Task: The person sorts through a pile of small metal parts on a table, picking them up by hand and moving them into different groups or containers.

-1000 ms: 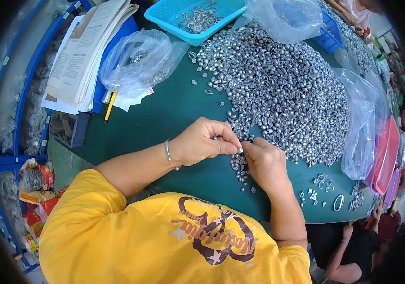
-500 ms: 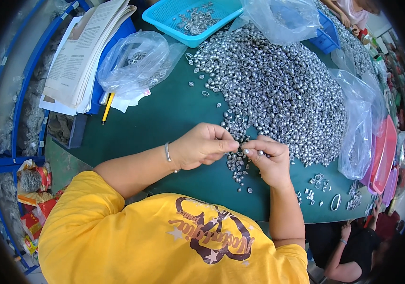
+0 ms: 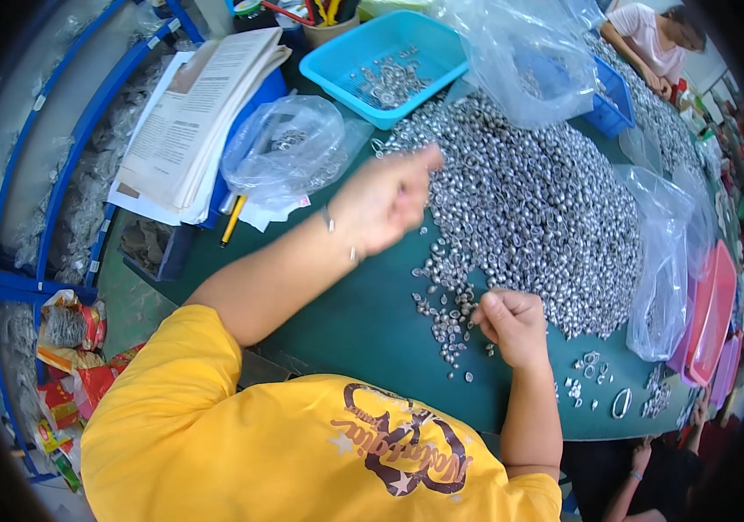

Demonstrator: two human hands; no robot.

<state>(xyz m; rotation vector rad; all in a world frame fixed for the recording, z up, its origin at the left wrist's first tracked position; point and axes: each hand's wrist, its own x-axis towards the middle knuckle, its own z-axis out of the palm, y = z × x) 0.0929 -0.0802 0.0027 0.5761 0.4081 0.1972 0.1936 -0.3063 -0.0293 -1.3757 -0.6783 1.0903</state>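
A large heap of small silver-grey metal pieces, rounded and hollow-looking, covers much of the green table. My left hand is raised over the heap's left edge, near the turquoise basket. Its fingers are curled and the thumb side points away from me; motion blurs it, and anything between the fingertips is too small to make out. Lower and to the right, my right hand is closed in a pinch, with a small metal piece at its fingertips. Beside it lies a loose trail of pieces.
Clear plastic bags and a stack of papers lie left, with a yellow pen. Red trays and another bag stand right. A blue basket sits at the back. Other people work at the far right and lower right.
My hands have come apart. The left has moved up and away toward the turquoise basket; the right stays near the trail of pieces. The whole view has shifted slightly.
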